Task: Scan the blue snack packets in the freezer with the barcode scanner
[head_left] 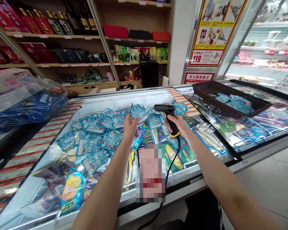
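Between the fingers and thumb of my left hand (130, 127) is a small blue packet (138, 113), raised a little above the others. My right hand (179, 126) wraps round the grip of a black and yellow barcode scanner (165, 108), whose head points left toward that packet. From the scanner's grip a black cable runs down past the front edge. Many more blue packets (93, 140) lie in a loose heap on the glass top of the chest freezer (124, 209), left of and behind my hands. A pixelated phone-like slab (150, 172) rests between my forearms.
A brown basket (230, 99) holding blue packets stands at the right on the glass. Plastic-wrapped boxes (26, 99) sit at the left. Price-tag strips (36, 150) line the glass edge. Behind are shelves (136, 40) of goods and a black monitor-like box (149, 74).
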Tool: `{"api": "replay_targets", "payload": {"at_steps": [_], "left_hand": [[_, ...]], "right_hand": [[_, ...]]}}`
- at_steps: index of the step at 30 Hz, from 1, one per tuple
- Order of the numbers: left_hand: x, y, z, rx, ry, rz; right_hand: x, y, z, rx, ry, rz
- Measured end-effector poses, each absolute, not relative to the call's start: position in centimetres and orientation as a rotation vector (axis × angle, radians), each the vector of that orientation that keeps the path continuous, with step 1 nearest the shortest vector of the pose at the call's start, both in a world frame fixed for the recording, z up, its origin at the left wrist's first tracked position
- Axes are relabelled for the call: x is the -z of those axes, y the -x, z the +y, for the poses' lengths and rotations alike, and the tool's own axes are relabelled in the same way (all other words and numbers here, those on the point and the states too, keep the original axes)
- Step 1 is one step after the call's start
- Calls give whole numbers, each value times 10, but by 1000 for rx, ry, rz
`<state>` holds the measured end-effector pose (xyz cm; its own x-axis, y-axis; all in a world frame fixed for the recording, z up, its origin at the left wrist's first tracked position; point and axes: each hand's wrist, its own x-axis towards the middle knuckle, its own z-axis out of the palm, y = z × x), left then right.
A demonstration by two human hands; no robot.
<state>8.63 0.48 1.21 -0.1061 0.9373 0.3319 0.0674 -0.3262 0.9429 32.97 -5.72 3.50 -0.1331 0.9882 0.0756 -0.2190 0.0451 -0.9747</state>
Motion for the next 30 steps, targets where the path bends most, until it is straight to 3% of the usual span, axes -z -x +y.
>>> {"api": "replay_targets", "payload": {"at_steps": [30], "left_hand": [[-2, -89, 9, -1563, -1343, 1112]], "right_hand": [[-32, -334, -56, -1455, 915, -1237]]}}
